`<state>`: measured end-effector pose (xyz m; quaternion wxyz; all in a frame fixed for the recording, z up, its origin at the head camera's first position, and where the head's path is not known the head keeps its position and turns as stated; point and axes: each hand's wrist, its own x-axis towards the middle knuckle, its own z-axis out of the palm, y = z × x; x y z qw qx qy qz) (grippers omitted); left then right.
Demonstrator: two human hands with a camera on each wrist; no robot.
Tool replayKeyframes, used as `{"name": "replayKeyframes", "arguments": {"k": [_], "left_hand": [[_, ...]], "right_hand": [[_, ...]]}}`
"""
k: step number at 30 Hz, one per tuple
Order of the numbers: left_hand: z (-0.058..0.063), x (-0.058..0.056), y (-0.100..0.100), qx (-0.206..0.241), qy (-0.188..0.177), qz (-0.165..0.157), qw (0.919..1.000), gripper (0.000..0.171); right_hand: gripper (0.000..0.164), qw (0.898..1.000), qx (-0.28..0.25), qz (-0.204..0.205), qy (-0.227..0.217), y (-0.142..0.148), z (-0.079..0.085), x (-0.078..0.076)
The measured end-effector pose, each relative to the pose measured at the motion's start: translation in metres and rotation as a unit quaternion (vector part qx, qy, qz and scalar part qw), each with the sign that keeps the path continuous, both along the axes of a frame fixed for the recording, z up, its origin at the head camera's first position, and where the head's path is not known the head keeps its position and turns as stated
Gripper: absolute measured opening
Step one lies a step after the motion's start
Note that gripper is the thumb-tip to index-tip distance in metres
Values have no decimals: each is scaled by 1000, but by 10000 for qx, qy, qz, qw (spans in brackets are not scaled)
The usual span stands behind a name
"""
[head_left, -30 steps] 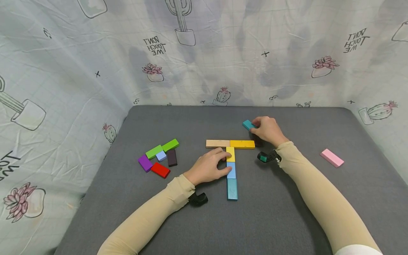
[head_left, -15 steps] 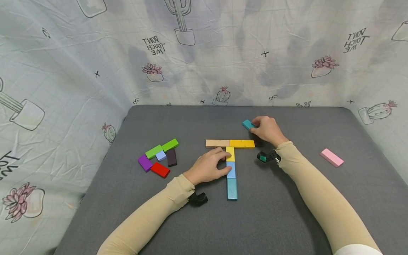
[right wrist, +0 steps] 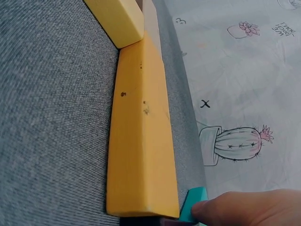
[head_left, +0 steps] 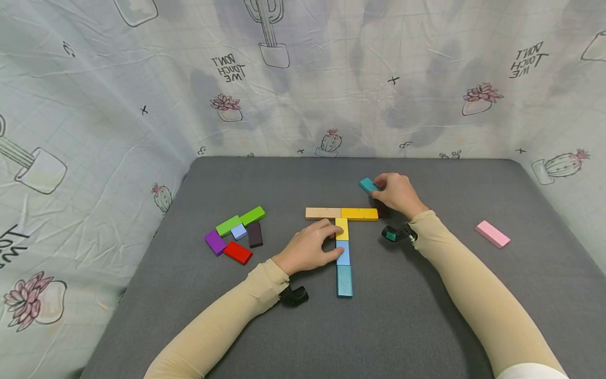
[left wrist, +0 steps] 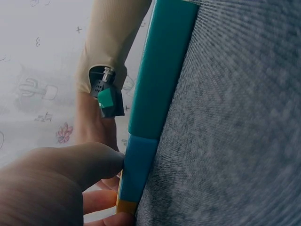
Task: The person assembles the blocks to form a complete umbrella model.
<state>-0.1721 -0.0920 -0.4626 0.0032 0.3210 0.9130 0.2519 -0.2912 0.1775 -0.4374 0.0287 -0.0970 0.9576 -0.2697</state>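
Note:
Wooden blocks form a T on the grey table. Its crossbar joins a beige block [head_left: 323, 213] and a yellow-orange block [head_left: 360, 214]; the stem runs yellow block [head_left: 342, 229], light blue block [head_left: 344, 253], teal block [head_left: 344, 281]. My left hand [head_left: 305, 248] rests at the stem, fingertips on the yellow block and thumb at the light blue block [left wrist: 138, 165]. Beyond the crossbar's right end, my right hand [head_left: 399, 195] pinches another teal block [head_left: 368, 185] between thumb and fingers. A dark block [head_left: 381, 208] lies mostly hidden beneath that hand.
On the left sits a cluster: several blocks, among them a purple block [head_left: 215, 242], a red block [head_left: 238, 252] and a dark brown block [head_left: 255, 234]. A pink block [head_left: 493, 234] lies alone at the right. A printed curtain [head_left: 303, 79] hangs behind the table [head_left: 407, 337].

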Motion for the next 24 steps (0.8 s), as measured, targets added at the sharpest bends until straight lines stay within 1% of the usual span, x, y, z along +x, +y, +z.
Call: {"name": "replayKeyframes", "arguments": {"k": [7,10,13,16,20,24], "left_hand": [[0,0,0,25,4,-14,10000,41],[0,1,0,26,0,-13,10000,41],[0,1,1,27,8,-16,10000,41],[0,1,1,14,12,-13,10000,42],[0,1,1,3,8,-13,10000,42],[0,1,0,3,13,15,10000,41]], "right_hand": [[42,10000,-39,-34,-75,1,0,2],[41,9999,-95,-53,0,2,2,4],[42,9995,-232,-115,201,11,6,9],[42,9982,-347,-208,438,27,12,18],[41,9967,-335,-320,672,51,20,35],[42,9961,-209,-413,754,74,20,54]]}}
